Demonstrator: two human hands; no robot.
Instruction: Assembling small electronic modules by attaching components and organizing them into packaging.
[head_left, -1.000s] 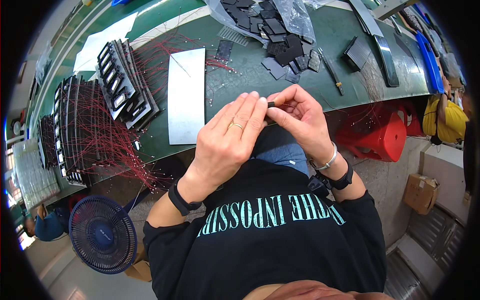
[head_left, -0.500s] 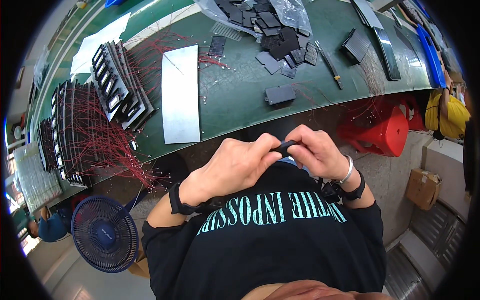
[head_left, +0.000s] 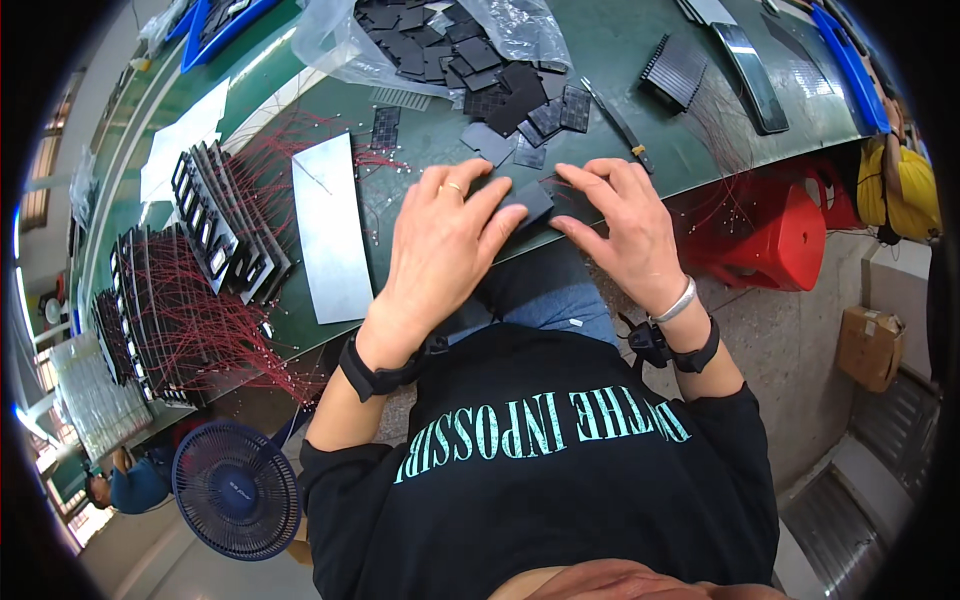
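A small black rectangular box (head_left: 535,204) rests by the near edge of the green table, with thin red wires beyond its right end. The thumb and forefinger of my left hand (head_left: 440,240) close around the box's left end and hide it. A ring is on one of the left fingers. My right hand (head_left: 625,225) is at the box's right side, over the wires. Its thumb and fingers are spread, with nothing seen between them. Just past the hands lie loose black flat plates (head_left: 520,97) and a pair of tweezers (head_left: 617,125).
A silver metal sheet (head_left: 330,230) lies left of my hands, next to stacked black frames (head_left: 215,215) with tangled red wires. A clear plastic bag (head_left: 335,50) spills black plates at the back. Right are a finned black block (head_left: 675,75), a red stool (head_left: 775,235) and another person (head_left: 905,190).
Both hands have moved forward from my chest to the table and parted. The small black piece pinched between them no longer shows. The box has turned slightly under my left fingers.
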